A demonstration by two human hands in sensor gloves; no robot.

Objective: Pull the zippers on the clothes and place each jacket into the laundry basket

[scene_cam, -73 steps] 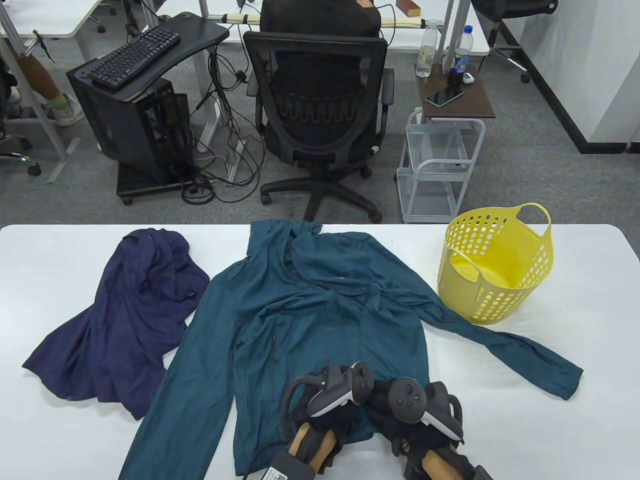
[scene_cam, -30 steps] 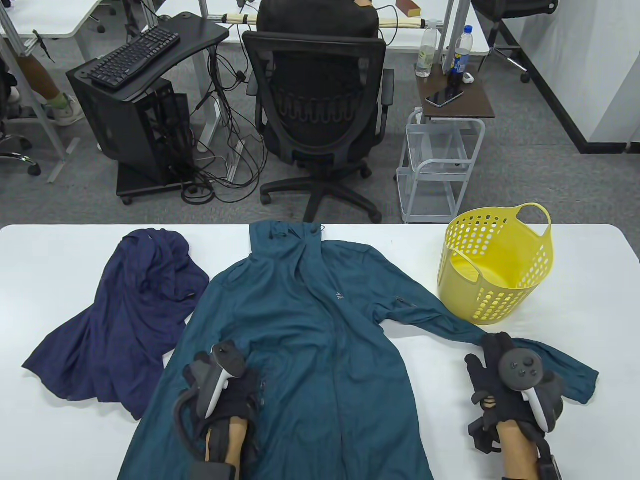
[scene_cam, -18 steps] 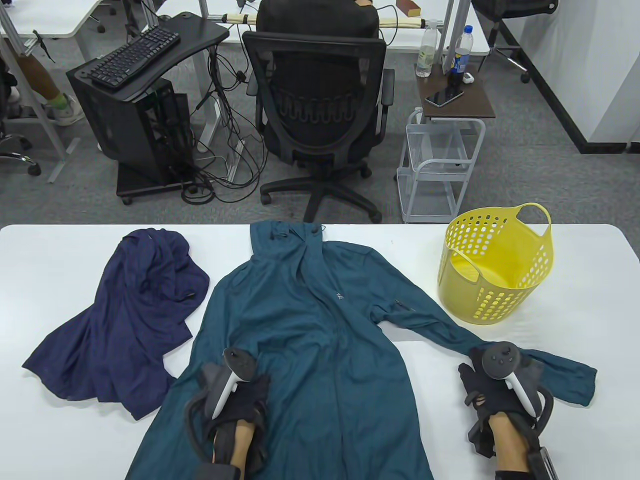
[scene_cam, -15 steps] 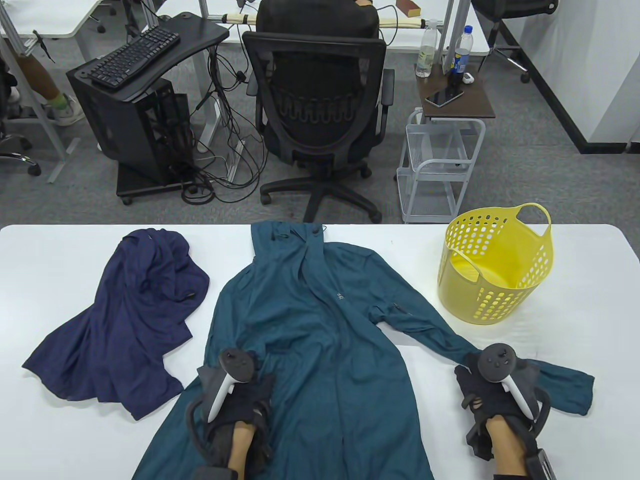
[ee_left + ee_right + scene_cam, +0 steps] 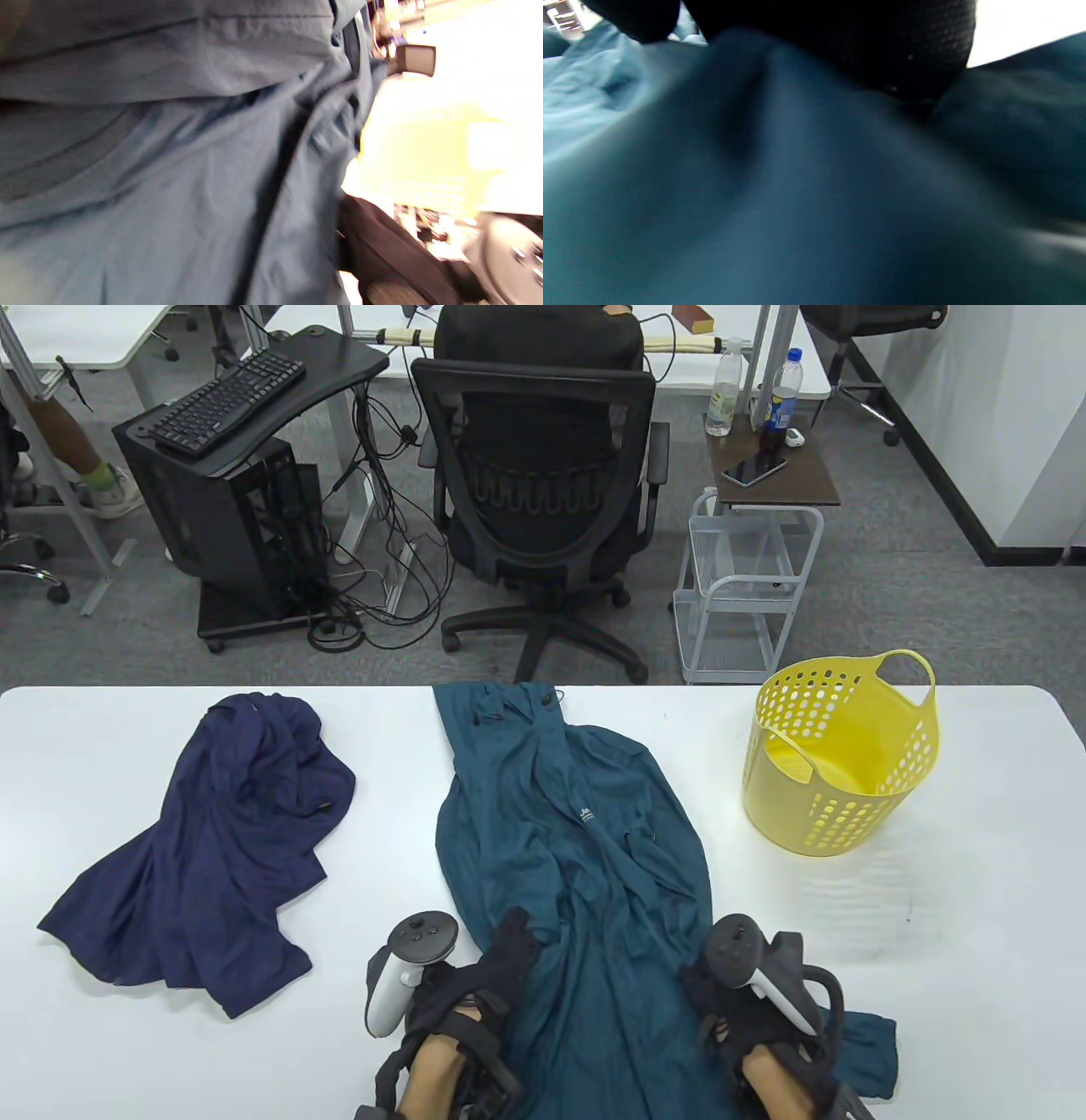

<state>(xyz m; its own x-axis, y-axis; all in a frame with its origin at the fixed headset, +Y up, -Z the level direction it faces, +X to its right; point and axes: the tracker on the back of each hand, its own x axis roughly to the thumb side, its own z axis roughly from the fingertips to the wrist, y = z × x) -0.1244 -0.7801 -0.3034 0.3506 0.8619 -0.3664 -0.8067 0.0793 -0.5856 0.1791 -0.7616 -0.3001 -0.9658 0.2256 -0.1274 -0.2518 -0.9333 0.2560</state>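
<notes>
Both hands — left hand point(image 5: 475, 984), right hand point(image 5: 738, 1010) — grip the teal jacket point(image 5: 568, 848), white table point(image 5: 933, 916) alongside.

The table view is bright, evenly lit and sharp. Both wrist views are blurred; the left one blows out white at its right.

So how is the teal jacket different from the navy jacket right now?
The teal jacket lies at the table's middle, gathered into a long narrow strip; the navy jacket lies crumpled at the left. The left hand and right hand are on the teal jacket; nothing touches the navy jacket. Both are outside the yellow laundry basket.
</notes>
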